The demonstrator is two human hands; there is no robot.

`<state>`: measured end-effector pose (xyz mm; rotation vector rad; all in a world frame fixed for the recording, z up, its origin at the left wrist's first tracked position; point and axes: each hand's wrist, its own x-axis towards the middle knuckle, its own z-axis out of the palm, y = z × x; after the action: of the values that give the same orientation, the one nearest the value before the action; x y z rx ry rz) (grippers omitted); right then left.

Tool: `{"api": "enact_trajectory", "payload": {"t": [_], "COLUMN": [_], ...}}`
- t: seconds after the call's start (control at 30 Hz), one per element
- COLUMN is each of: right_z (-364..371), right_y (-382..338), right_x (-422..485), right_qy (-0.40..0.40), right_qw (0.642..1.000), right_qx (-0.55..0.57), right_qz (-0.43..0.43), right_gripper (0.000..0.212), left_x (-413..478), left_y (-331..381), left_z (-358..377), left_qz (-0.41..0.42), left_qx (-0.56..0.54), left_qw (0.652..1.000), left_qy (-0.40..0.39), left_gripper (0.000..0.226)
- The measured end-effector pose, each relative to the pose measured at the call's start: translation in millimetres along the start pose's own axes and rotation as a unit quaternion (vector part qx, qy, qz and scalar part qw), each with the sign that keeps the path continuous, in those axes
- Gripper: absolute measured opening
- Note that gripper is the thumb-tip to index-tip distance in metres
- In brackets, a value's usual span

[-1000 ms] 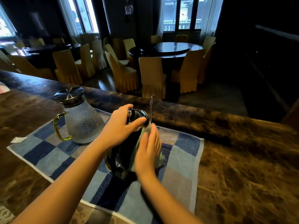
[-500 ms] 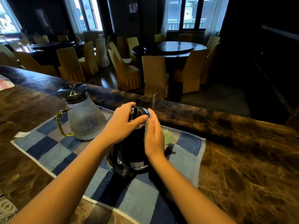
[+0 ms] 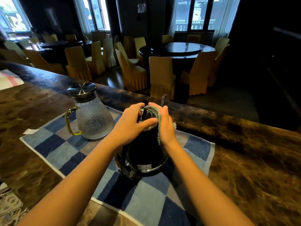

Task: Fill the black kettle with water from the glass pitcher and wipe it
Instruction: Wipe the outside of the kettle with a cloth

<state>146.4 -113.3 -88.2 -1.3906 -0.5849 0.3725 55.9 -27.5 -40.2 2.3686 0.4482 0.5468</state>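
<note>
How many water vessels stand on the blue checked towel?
2. The glass pitcher stands on the left part of the towel; the black kettle at its middle, under the left hand and right hand. None seems hidden.

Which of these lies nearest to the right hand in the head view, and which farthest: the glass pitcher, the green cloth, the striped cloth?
1. green cloth: under the right hand, pressed against the black kettle.
2. glass pitcher: to the left, standing on the checked towel.
3. striped cloth: far left on the counter, at the picture's edge.
</note>
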Motion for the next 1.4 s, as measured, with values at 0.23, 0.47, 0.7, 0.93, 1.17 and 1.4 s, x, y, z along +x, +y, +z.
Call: {"api": "enact_trajectory", "payload": {"t": [0.23,0.47,0.7,0.93,1.17,1.4], "right_z": [-2,7,6,23,-1,16], "right_y": [61,14,63,25,67,41], "right_x": [-41,-23,-47,-51,-29,-59], "right_qy": [0.130,0.037,0.148,0.063,0.154,0.084], "right_qw": [0.983,0.998,0.987,0.996,0.980,0.992], "right_qx": [0.011,0.032,-0.041,0.003,-0.016,-0.042], "right_qz": [0.129,-0.026,0.039,-0.068,0.122,-0.085], "right_gripper": [0.046,0.050,0.050,0.058,0.038,0.055], "left_x": [1,0,0,-1,1,1], "left_y": [-2,3,1,2,1,7], "left_z": [0,0,1,0,0,1], "left_qz": [-0.012,0.000,-0.002,-0.004,-0.006,-0.017], "left_qx": [-0.002,0.001,0.011,0.016,0.019,0.017], "left_qw": [1.000,1.000,1.000,1.000,1.000,1.000], "left_qy": [-0.002,0.006,-0.001,0.001,0.001,0.009], "left_gripper": [0.076,0.062,0.073,0.072,0.068,0.060]}}
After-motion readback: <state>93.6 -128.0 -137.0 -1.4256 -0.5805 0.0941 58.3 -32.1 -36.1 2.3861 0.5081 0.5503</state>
